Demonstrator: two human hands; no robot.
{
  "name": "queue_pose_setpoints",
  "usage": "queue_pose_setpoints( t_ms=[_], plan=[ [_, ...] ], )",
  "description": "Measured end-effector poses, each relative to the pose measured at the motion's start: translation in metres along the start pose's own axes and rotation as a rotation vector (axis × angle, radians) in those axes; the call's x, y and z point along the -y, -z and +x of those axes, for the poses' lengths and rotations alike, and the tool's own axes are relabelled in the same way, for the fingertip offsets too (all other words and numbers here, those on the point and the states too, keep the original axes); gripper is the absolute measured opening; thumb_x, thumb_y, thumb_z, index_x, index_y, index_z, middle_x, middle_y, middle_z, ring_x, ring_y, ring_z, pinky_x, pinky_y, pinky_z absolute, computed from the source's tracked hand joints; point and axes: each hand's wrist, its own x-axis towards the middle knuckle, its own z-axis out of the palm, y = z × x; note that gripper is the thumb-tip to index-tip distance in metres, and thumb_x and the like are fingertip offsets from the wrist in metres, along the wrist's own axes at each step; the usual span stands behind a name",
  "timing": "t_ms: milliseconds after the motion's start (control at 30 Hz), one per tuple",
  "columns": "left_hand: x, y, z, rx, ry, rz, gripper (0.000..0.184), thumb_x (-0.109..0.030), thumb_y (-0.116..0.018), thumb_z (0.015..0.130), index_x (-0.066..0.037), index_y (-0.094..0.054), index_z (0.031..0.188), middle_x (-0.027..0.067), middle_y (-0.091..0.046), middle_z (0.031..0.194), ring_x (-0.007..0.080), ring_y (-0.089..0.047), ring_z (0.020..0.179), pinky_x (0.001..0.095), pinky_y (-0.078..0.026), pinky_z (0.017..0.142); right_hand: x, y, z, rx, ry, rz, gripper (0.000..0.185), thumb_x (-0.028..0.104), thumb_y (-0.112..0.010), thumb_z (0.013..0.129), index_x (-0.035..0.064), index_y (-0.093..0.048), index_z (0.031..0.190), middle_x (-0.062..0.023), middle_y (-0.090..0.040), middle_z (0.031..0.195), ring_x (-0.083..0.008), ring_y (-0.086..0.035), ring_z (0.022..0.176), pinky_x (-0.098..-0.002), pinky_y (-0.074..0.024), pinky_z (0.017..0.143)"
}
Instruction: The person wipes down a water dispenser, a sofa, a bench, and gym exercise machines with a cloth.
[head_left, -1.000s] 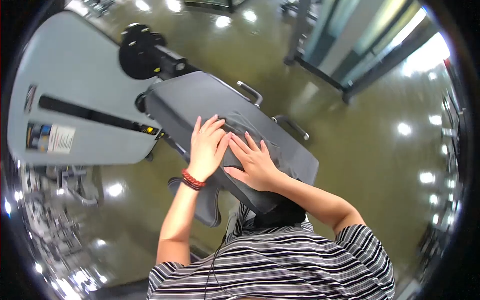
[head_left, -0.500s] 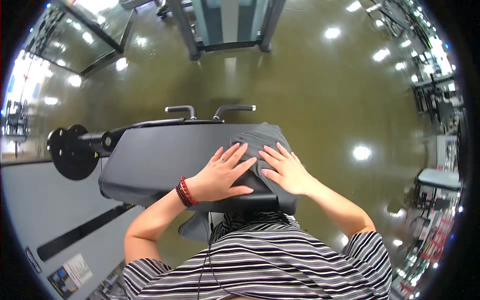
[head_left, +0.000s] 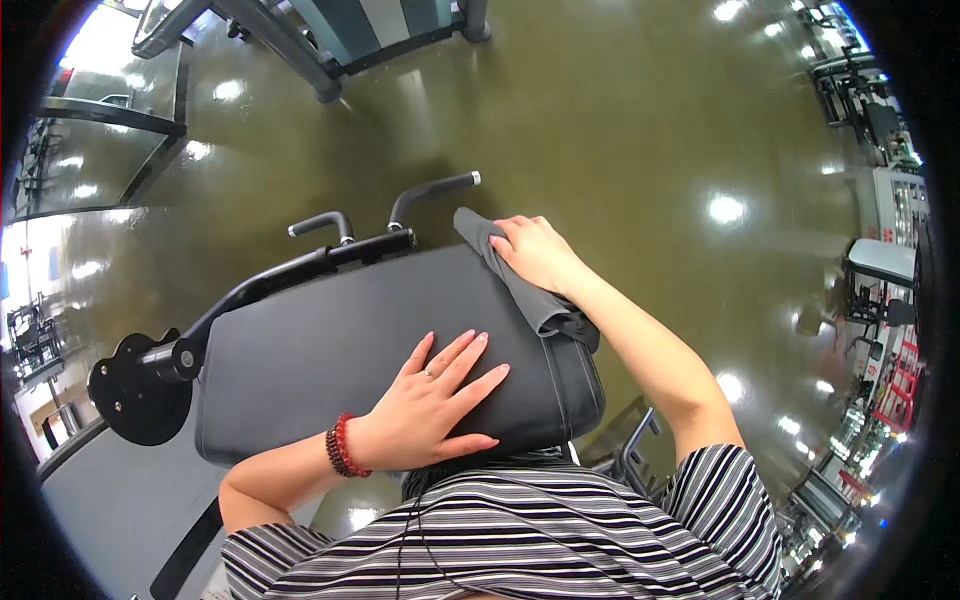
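Note:
A dark grey padded bench [head_left: 320,340] lies across the middle of the view. My left hand [head_left: 425,405] rests on its top with the fingers spread, a ring on one finger and red beads at the wrist. At the bench's far right corner, my right hand [head_left: 535,255] has its fingers curled over a dark grey cloth [head_left: 520,290]. The cloth is bunched and hangs along the right end of the pad, touching it.
Two black handles [head_left: 435,190] stick out beyond the bench's far edge. A round black pivot [head_left: 145,388] is at its left. A machine frame [head_left: 390,30] stands at the top, and more gym equipment [head_left: 880,260] lines the right.
The view has turned. My right hand has moved to the far right corner and closed on the cloth, which is now bunched there. My left hand stays spread on the pad, off the cloth.

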Motion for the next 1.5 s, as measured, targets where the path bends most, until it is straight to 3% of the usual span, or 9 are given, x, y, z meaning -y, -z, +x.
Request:
queue_pose_setpoints(
  t_ms=[33,167,433,633,733,933,1033,1267,1500],
  plan=[
    [0.001,0.000,0.000,0.022,0.007,-0.007,0.073,-0.057,-0.051,0.088,-0.007,-0.039,0.140,0.0254,-0.026,0.148,0.0375,-0.023,0.140,0.0558,-0.014,0.112,-0.004,-0.005,0.004,-0.073,0.041,0.004,0.038,0.032,-0.047,0.094,0.0000,-0.062,0.106,-0.0219,-0.063,0.103,-0.0429,-0.059,0.099,-0.0475,-0.0457,0.090],
    [-0.001,0.000,0.002,0.065,0.030,-0.014,0.074,-0.057,-0.053,0.087,-0.008,-0.038,0.142,0.0245,-0.024,0.150,0.0375,-0.021,0.141,0.0550,-0.012,0.113,-0.006,0.001,0.010,-0.076,-0.053,0.044,0.039,0.034,-0.048,0.092,-0.0016,-0.065,0.091,-0.0235,-0.066,0.090,-0.0412,-0.063,0.088,-0.0475,-0.0497,0.082],
    [-0.005,0.004,0.001,0.085,0.054,0.000,0.075,-0.054,-0.056,0.087,-0.009,-0.037,0.143,0.0241,-0.023,0.150,0.0386,-0.022,0.140,0.0532,-0.013,0.113,-0.004,0.012,0.012,-0.023,-0.255,0.207,0.044,0.040,-0.051,0.087,-0.0009,-0.067,0.093,-0.0239,-0.066,0.098,-0.0387,-0.063,0.095,-0.0442,-0.0489,0.087],
    [-0.010,0.001,-0.004,0.021,0.047,0.064,0.070,-0.049,-0.055,0.089,-0.010,-0.035,0.144,0.0220,-0.026,0.149,0.0376,-0.025,0.139,0.0499,-0.018,0.113,-0.012,0.005,0.013,-0.050,-0.163,0.142,0.046,0.040,-0.052,0.090,-0.0039,-0.064,0.093,-0.0257,-0.065,0.093,-0.0403,-0.062,0.093,-0.0442,-0.0478,0.084],
    [-0.007,-0.006,-0.008,-0.040,0.020,0.074,0.068,-0.048,-0.055,0.090,-0.010,-0.036,0.143,0.0230,-0.030,0.147,0.0376,-0.028,0.138,0.0501,-0.020,0.113,-0.012,0.006,0.009,0.010,-0.102,0.047,0.046,0.040,-0.049,0.090,-0.0013,-0.065,0.102,-0.0261,-0.062,0.111,-0.0388,-0.059,0.106,-0.0425,-0.0460,0.093],
    [0.002,-0.020,-0.012,-0.191,-0.061,0.098,0.060,-0.042,-0.053,0.092,-0.004,-0.043,0.137,0.0271,-0.038,0.140,0.0403,-0.037,0.132,0.0477,-0.027,0.110,0.010,0.026,-0.060,0.038,0.015,0.175,0.053,0.034,-0.042,0.097,-0.0022,-0.045,0.134,-0.0236,-0.033,0.147,-0.0337,-0.034,0.135,-0.0368,-0.0298,0.111],
    [0.003,-0.023,-0.016,-0.201,-0.057,0.110,0.060,-0.043,-0.050,0.093,-0.003,-0.043,0.136,0.0292,-0.039,0.139,0.0418,-0.036,0.132,0.0477,-0.028,0.110,0.032,0.042,-0.104,0.122,-0.091,0.264,0.061,0.035,-0.045,0.098,-0.0029,-0.029,0.144,-0.0166,-0.030,0.150,-0.0247,-0.031,0.138,-0.0333,-0.0271,0.112],
    [-0.003,-0.029,-0.011,-0.273,-0.063,0.148,0.057,-0.043,-0.048,0.094,0.001,-0.048,0.130,0.0296,-0.047,0.130,0.0422,-0.045,0.124,0.0472,-0.034,0.106,0.077,0.066,-0.195,0.081,-0.091,0.221,0.051,0.026,-0.045,0.098,-0.0045,-0.037,0.139,-0.0179,-0.030,0.150,-0.0265,-0.032,0.138,-0.0347,-0.0266,0.112],
    [-0.008,-0.033,-0.012,-0.306,-0.058,0.162,0.052,-0.040,-0.048,0.094,0.003,-0.052,0.123,0.0249,-0.055,0.118,0.0383,-0.051,0.118,0.0450,-0.041,0.099,0.087,0.054,-0.187,0.036,-0.115,0.230,0.051,0.030,-0.047,0.097,-0.0025,-0.043,0.136,-0.0195,-0.028,0.151,-0.0298,-0.030,0.139,-0.0370,-0.0268,0.112]
  ],
)
